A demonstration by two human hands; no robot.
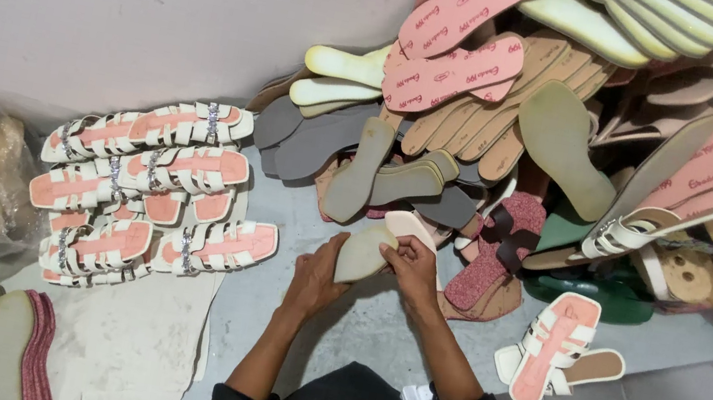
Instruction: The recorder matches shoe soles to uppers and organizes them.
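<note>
Head view: both hands, left and right, grip a beige sole; a firm edge hold keeps it steady beside the pile.

bare grey floor open btwn hands n finished sandals on left, big sole pile blocks ahead n right, 1 pink sandal near right
</note>
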